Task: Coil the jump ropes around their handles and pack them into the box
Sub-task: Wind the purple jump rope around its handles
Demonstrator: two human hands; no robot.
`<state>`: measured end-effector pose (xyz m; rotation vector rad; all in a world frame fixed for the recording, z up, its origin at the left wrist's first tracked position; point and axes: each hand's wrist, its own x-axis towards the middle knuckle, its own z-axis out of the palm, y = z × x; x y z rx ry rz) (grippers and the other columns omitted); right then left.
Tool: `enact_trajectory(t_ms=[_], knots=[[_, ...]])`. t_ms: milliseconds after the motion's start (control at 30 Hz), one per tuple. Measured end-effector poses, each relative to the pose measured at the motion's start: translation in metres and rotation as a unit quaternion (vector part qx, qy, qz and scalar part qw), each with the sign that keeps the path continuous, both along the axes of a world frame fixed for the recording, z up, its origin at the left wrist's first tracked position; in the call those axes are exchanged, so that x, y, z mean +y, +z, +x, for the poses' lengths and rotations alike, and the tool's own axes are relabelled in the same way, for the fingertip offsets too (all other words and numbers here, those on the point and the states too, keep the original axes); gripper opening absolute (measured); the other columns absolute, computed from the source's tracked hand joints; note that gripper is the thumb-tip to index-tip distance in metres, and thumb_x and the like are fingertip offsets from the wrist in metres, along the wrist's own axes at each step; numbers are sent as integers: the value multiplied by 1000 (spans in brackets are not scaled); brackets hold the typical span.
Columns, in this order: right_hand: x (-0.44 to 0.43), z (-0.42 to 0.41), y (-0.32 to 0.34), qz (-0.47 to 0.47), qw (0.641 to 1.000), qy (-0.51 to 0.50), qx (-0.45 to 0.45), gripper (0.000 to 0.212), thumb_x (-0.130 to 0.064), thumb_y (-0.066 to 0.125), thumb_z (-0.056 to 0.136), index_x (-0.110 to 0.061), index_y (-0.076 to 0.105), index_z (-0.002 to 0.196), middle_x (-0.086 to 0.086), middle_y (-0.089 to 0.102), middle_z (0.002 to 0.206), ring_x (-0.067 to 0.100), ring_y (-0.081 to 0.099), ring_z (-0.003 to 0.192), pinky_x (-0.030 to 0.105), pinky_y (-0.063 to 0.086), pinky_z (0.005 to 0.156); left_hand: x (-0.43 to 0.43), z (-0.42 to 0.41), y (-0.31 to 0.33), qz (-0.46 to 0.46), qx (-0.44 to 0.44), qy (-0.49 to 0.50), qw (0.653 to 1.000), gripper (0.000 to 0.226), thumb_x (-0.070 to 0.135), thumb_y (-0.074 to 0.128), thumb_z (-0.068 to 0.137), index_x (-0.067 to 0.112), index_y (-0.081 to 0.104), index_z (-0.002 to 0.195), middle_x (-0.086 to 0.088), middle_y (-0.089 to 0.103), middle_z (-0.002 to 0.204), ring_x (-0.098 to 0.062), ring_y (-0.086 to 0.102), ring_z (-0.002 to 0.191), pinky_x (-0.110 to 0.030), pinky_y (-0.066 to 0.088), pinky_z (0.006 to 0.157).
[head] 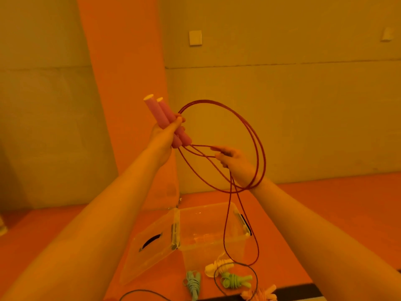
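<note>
Above the clear box [206,227], the left hand [161,137] gripped both pink handles [156,109] side by side, with the thumb curled over them. Just right of that grip, the right hand [233,159] pinched strands of the red rope [204,101]. Its wide loops ran from the handles' lower ends past the right wrist, and a slack length hung below. Beneath both hands, the lid [149,257] leaned against the box's left side. A coiled white rope [219,267], green rope [235,280] and blue rope [192,281] lay on the floor nearer the person.
</note>
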<state>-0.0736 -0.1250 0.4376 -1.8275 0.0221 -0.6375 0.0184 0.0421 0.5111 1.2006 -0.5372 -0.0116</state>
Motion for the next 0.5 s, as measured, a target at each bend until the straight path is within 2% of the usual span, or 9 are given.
enact_trajectory(t_ms=[133,300,500], knots=[[-2,10,2,13,1000,2,-2,28,-6,52,95,-8,61,121,-8,42,61,2,35,51,12,30,48,0,3,5,3,-1,2,1000,18,14,58,94,13,57,112,1,65,100,-16,61,94,-32,51,83],[0,14,-21,49,999,-6,13,24,-8,53,94,-12,63,116,-8,52,72,4,40,60,14,36,54,-4,0,-10,42,-3,-1,999,27,15,60,92,11,57,118,2,64,101,-15,60,95,-31,50,81],[-7,15,-42,64,997,0,39,26,-8,53,95,-11,61,119,-8,54,77,3,43,65,12,39,55,-10,3,-33,52,23,-1,998,24,15,61,91,11,56,115,1,64,100,-16,60,94,-30,50,80]])
